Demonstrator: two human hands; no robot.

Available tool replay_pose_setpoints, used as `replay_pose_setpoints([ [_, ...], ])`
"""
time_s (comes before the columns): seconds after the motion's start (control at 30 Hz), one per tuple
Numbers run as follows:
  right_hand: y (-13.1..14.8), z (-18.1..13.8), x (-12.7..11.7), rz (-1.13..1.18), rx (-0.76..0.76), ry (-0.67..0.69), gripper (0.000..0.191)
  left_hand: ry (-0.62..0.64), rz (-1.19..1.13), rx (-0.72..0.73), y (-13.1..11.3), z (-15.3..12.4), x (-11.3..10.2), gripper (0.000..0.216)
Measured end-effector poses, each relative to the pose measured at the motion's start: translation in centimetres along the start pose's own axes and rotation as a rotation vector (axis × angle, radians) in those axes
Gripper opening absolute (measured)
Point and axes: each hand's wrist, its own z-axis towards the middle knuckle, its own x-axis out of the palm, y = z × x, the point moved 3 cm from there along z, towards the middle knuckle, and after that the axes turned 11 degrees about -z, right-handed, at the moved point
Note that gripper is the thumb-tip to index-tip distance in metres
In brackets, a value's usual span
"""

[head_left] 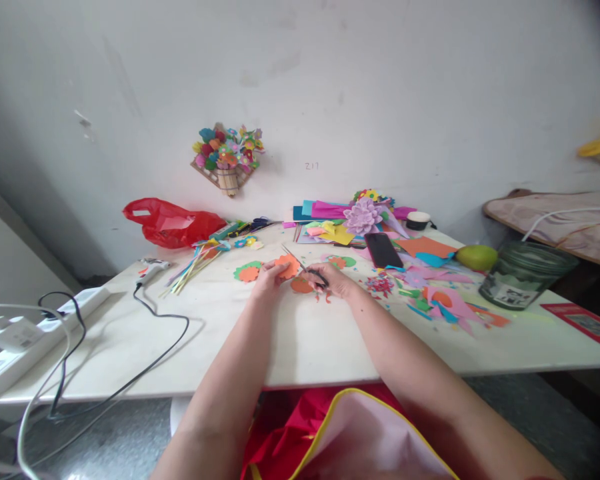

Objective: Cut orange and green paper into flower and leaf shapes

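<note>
Left hand: While my forearms cross the near edge of the table [220, 347], my left hand [267, 279] pinches an orange scalloped cutout [290, 267], fingertips closed on it.
Right hand: my right hand [337, 281] has its fingers curled around the dark handles of the scissors [321, 278].
Blades: aimed toward the far left corner, alongside the cutout; whether they touch it I cannot tell.
Orange cutout: midway along the table, in front of me.
Cut flowers: one green-and-orange flower [247, 271] lies just left of my left hand.
Far left corner: a red plastic bag [173, 225].
Right corner: a green-tinted jar [523, 270] beside a green fruit [476, 257].
</note>
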Motion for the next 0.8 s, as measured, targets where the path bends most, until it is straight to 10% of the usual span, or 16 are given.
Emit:
replay_pose_setpoints([
  [0.8, -0.17, 0.24, 0.36, 0.012, 0.016, -0.023, 0.035, 0.021, 0.070, 0.002, 0.28, 0.15, -0.14, 0.022],
])
